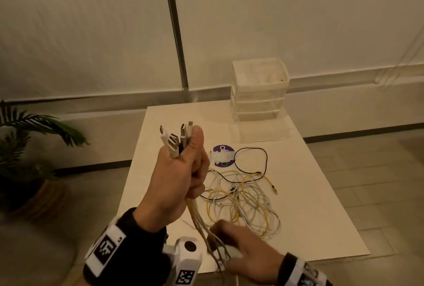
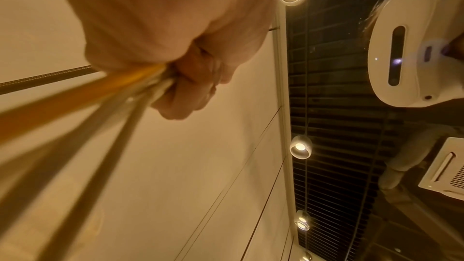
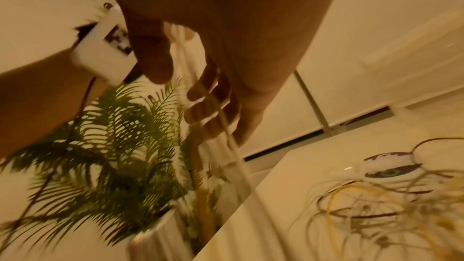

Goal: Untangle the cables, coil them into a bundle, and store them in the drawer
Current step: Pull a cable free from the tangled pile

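Note:
My left hand (image 1: pixel 195 171) is raised above the table and grips a bunch of cable ends in its fist. Several white USB plugs (image 1: pixel 179 136) stick up beside the thumb. White and yellow strands (image 1: pixel 199 219) run down from this fist (image 2: pixel 185 78) to my right hand (image 1: pixel 238 249), low by the table's front edge. There the strands (image 3: pixel 226 126) pass between its thumb and curled fingers (image 3: pixel 208 102). The remaining white, yellow and black cables lie in a loose tangle (image 1: pixel 247 200) on the table, also seen in the right wrist view (image 3: pixel 376 205).
A white plastic drawer unit (image 1: pixel 259 93) stands at the far end of the white table (image 1: pixel 309 194), with a clear drawer (image 1: pixel 263 133) apparently pulled out at its base. A round purple sticker (image 1: pixel 222 156) lies beside the tangle. A potted palm (image 1: pixel 27 148) stands on the floor, left.

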`<move>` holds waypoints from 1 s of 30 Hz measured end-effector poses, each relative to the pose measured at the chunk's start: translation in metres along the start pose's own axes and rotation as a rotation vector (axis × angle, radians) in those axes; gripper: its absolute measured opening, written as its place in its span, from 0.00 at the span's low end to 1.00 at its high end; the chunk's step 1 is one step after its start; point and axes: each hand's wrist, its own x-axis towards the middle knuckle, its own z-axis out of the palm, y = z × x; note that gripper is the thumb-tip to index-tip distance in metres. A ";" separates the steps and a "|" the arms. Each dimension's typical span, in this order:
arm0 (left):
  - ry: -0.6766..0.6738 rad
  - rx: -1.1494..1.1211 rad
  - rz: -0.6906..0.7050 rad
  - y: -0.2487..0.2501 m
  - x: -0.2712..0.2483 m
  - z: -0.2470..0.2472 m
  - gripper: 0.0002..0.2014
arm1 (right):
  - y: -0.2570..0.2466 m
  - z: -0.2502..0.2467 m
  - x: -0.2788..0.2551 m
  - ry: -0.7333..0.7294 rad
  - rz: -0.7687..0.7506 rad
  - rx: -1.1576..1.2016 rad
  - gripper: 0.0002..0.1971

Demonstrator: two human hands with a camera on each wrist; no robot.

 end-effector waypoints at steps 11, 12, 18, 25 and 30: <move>0.161 0.058 -0.035 -0.006 0.017 0.022 0.18 | 0.171 -0.197 0.066 0.250 0.492 -0.911 0.22; 0.178 0.074 -0.034 -0.006 0.018 0.024 0.16 | 0.178 -0.200 0.070 0.217 0.501 -0.963 0.22; 0.288 0.046 -0.006 -0.011 0.028 0.031 0.12 | 0.217 -0.200 0.076 0.167 0.402 -1.160 0.16; 0.178 0.049 0.049 -0.026 0.044 0.026 0.20 | 0.222 -0.217 0.068 0.260 0.160 -1.021 0.09; 0.092 -0.073 0.052 -0.032 0.062 0.028 0.23 | 0.133 -0.224 0.060 0.727 -0.084 -0.311 0.10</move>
